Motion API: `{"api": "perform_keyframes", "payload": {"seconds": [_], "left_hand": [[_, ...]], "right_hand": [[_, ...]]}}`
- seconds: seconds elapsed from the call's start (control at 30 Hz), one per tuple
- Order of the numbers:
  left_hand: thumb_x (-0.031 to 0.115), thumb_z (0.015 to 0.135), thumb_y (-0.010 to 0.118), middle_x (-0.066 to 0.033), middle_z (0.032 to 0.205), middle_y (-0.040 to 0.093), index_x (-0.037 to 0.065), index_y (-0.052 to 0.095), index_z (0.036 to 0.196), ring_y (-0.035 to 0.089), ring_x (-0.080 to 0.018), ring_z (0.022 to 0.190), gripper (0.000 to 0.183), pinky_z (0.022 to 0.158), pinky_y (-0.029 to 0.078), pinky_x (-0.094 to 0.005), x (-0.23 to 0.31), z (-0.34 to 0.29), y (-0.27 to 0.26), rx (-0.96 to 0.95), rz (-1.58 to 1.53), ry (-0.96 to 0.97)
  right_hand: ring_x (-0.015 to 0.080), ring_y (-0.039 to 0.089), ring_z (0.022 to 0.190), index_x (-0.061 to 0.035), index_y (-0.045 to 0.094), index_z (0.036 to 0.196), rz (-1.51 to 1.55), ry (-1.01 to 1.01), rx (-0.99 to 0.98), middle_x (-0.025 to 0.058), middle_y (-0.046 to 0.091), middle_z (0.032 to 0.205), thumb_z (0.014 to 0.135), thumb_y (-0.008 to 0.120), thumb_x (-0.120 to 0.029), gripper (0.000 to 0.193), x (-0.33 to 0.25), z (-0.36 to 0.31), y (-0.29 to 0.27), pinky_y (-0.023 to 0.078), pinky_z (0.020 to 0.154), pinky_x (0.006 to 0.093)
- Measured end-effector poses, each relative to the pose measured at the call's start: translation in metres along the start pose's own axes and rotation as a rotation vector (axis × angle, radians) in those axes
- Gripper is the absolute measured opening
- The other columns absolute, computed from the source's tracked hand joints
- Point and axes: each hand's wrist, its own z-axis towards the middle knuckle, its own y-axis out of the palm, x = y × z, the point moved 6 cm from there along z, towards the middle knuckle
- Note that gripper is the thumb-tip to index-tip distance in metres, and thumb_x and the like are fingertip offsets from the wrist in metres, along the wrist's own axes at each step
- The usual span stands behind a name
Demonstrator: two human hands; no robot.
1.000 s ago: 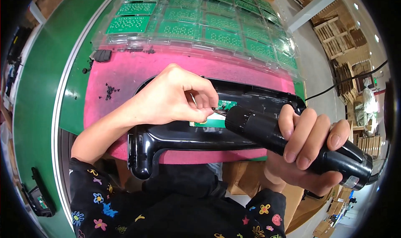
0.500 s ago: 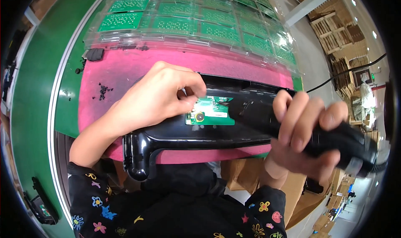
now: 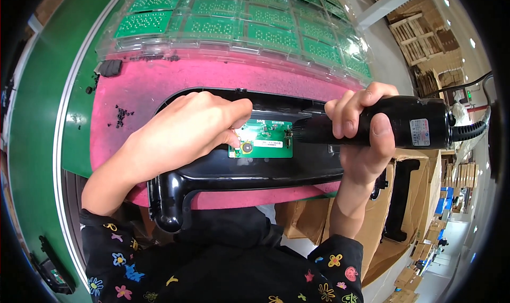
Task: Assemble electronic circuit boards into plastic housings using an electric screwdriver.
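A green circuit board (image 3: 265,150) lies in the long black plastic housing (image 3: 255,171), which has a rounded arm at its near left corner. My left hand (image 3: 196,127) leans over the housing, thumb and forefinger bent together at the board's left edge, beside a round black part. What they pinch, if anything, is hidden. Wrapped round a black corded electric screwdriver (image 3: 396,121), my right hand (image 3: 366,127) holds it nearly level. Its ridged nose points left at the board's right edge; whether the tip touches cannot be made out.
Clear plastic trays (image 3: 255,52) of green boards stand along the far side of the pink mat (image 3: 127,85). Small black bits (image 3: 122,115) and a dark lump (image 3: 110,67) lie at the left. An open cardboard box (image 3: 372,250) with black parts stands at the right.
My right hand has swung the electric screwdriver up and leveled it, bringing its nose to the board's right edge. My left hand stays by the board. The view has shifted slightly.
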Motion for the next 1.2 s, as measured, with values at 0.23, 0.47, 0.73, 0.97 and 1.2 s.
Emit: {"api": "perform_keyframes", "payload": {"seconds": [0.23,0.47,0.73,0.97,1.2], "left_hand": [[0.004,0.078,0.071,-0.0152,0.082,0.065,0.0,0.061,0.088,0.064,-0.0373,0.078,0.015,0.07,0.05,-0.0463,-0.005,-0.002,0.007,-0.087,0.137,0.037],[0.007,0.076,0.072,-0.01,0.079,0.064,0.008,0.073,0.097,0.064,-0.031,0.079,0.021,0.068,0.052,-0.0431,-0.009,-0.006,0.013,-0.099,0.249,0.018],[0.007,0.075,0.072,-0.0069,0.076,0.063,0.011,0.075,0.1,0.064,-0.0278,0.078,0.026,0.065,0.052,-0.042,-0.013,-0.009,0.012,-0.085,0.309,-0.022],[0.008,0.076,0.071,-0.0069,0.076,0.062,0.011,0.074,0.101,0.064,-0.0281,0.079,0.025,0.065,0.051,-0.0418,-0.014,-0.008,0.013,-0.061,0.318,0.012],[0.015,0.077,0.076,-0.0068,0.074,0.061,0.004,0.069,0.098,0.061,-0.0264,0.073,0.025,0.063,0.05,-0.0394,0.007,0.002,0.004,0.125,0.047,0.28]], "right_hand": [[0.0144,0.051,0.059,-0.0024,0.049,0.108,0.133,-0.009,0.002,0.0067,0.055,0.07,0.088,0.067,-0.015,0.03,0.004,0.003,-0.001,0.046,0.059,0.031],[0.0144,0.053,0.06,-0.0013,0.05,0.105,0.222,0.057,-0.078,0.0065,0.056,0.07,0.086,0.068,-0.011,0.028,0.012,0.009,0.001,0.047,0.058,0.0304],[0.0129,0.047,0.055,-0.0026,0.05,0.102,0.138,0.041,-0.084,0.0041,0.051,0.067,0.088,0.065,-0.02,0.026,0.019,0.01,0.009,0.04,0.055,0.0291],[0.0137,0.05,0.055,0.0003,0.052,0.104,0.206,0.028,-0.01,0.0075,0.054,0.068,0.087,0.065,-0.009,0.024,0.017,0.01,0.004,0.044,0.052,0.0282],[0.0104,0.046,0.059,-0.0085,0.049,0.105,0.517,-0.126,0.039,-0.0014,0.05,0.07,0.094,0.057,-0.029,0.025,-0.031,-0.001,0.021,0.037,0.068,0.0299]]}}
